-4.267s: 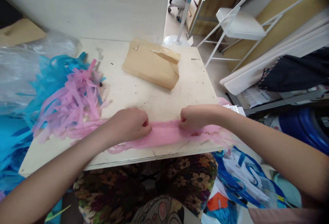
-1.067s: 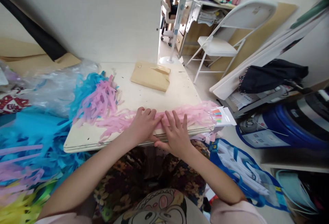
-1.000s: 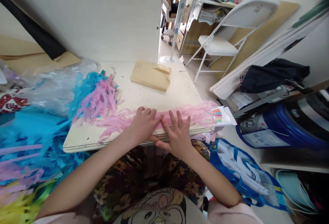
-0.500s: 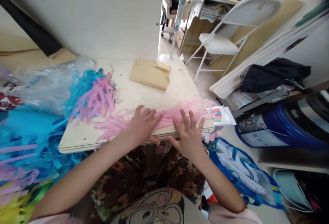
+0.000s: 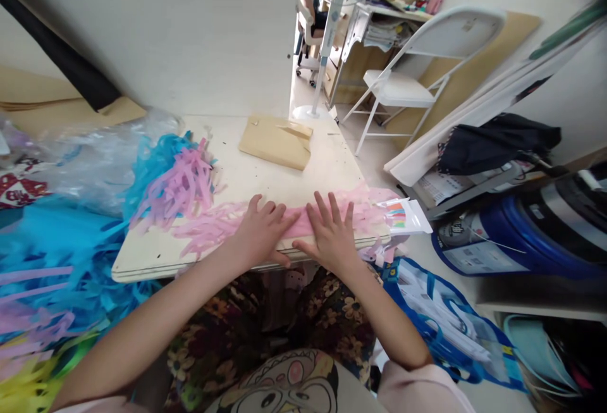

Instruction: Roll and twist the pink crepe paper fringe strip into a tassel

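Note:
A length of pink tissue-paper fringe (image 5: 300, 223) lies along the near edge of the pale wooden board (image 5: 265, 186). My left hand (image 5: 262, 226) rests on its left-middle part, fingers apart. Flat on the same fringe, to the right, is my right hand (image 5: 332, 233) with its fingers spread. Loose pink strips fan out past both hands. At the fringe's right end a white card packet with coloured stripes (image 5: 406, 215) juts over the board's edge. A bunch of blue and pink strips (image 5: 183, 179) sits at the board's left side.
A folded brown paper piece (image 5: 275, 142) lies at the back of the board. Blue fringes (image 5: 57, 242) and clear plastic (image 5: 104, 154) heap up on the left. To the right are a blue-trimmed bag (image 5: 446, 318), a blue drum (image 5: 493, 236) and a white folding chair (image 5: 403, 87).
My right hand has slid left along the pink fringe, closer to my left hand. My left hand stays nearly in place. The camera view has shifted slightly.

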`<state>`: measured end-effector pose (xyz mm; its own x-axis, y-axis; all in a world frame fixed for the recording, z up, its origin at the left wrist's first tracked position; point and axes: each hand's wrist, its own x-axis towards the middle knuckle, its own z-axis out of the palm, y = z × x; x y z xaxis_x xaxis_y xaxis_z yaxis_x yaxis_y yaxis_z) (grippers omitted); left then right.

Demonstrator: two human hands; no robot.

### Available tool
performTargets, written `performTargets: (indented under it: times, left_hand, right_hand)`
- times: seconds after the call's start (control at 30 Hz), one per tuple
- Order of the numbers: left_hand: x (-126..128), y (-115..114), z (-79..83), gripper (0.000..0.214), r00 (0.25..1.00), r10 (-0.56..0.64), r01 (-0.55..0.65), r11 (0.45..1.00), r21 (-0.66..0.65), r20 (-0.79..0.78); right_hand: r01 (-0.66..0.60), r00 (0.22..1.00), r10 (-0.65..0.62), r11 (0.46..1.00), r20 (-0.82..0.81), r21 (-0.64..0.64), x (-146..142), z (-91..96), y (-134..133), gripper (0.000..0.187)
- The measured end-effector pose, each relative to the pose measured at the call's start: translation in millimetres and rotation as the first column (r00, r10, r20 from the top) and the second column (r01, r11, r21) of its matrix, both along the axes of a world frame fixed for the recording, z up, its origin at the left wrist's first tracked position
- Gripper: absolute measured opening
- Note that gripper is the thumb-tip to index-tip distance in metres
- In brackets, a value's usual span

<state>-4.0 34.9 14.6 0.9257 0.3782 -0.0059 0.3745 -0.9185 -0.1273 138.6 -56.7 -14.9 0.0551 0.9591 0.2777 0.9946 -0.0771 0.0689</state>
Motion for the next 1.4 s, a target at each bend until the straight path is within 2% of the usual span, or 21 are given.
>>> performTargets:
  times: [0.13,0.27,0.43,0.5,0.57,0.63,0.73,0.87,1.17,1.4]
  left_hand:
    - [-0.6,1.4,0.5,0.089,1.000,-0.009,0.009,1.000,-0.008,-0.007]
    - [-0.6,1.5,2.6,0.091,1.000,0.013,-0.014,1.000,-0.026,-0.018]
    - [-2.0,-14.5,7.8,0.110,0.996,0.088,-0.086,0.993,-0.076,0.021]
    - [2.8,-27.4,7.3,0.116,0.993,0.040,-0.029,0.994,-0.102,0.109]
    - [12.8,-40.4,3.2,0.117,0.978,-0.048,0.080,0.986,-0.149,0.205]
    - [25.2,-50.1,-4.2,0.113,0.966,-0.064,0.120,0.969,-0.217,0.250]
    - [38.0,-55.2,-17.9,0.109,0.973,0.013,0.060,0.951,-0.304,0.232]
    - [34.4,-50.5,-29.6,0.111,0.969,0.123,-0.055,0.953,-0.297,0.216]
    - [9.9,-36.9,-30.3,0.107,0.957,0.245,-0.213,0.956,-0.201,0.154]
    - [6.4,-39.4,-29.2,0.106,0.936,0.302,-0.283,0.951,-0.123,0.182]
  right_hand:
    - [0.006,1.000,-0.006,1.000,0.017,-0.026,6.7,-4.2,0.5,0.079]
    - [-0.007,0.999,0.008,0.999,0.036,-0.033,8.2,-0.7,-3.5,0.084]
    - [-0.015,0.998,0.019,0.998,0.054,-0.063,7.0,2.3,-3.1,0.087]
    - [-0.010,0.999,0.013,0.998,0.043,-0.070,6.9,1.3,-2.4,0.088]
    - [-0.007,0.999,0.009,0.998,0.031,-0.069,7.2,-0.5,-2.1,0.082]
    - [0.004,1.000,-0.002,0.997,0.027,-0.071,7.6,-2.3,-1.9,0.074]
    - [0.030,0.999,-0.027,0.997,0.034,-0.075,7.8,-4.3,-1.5,0.067]
    - [0.044,0.998,-0.042,0.997,0.044,-0.058,7.1,-4.8,-0.6,0.072]
    - [0.047,0.999,-0.046,0.997,0.023,-0.057,5.7,-2.6,-0.3,0.092]
    - [0.043,0.999,-0.042,0.998,0.018,-0.049,5.4,-3.5,-0.8,0.092]
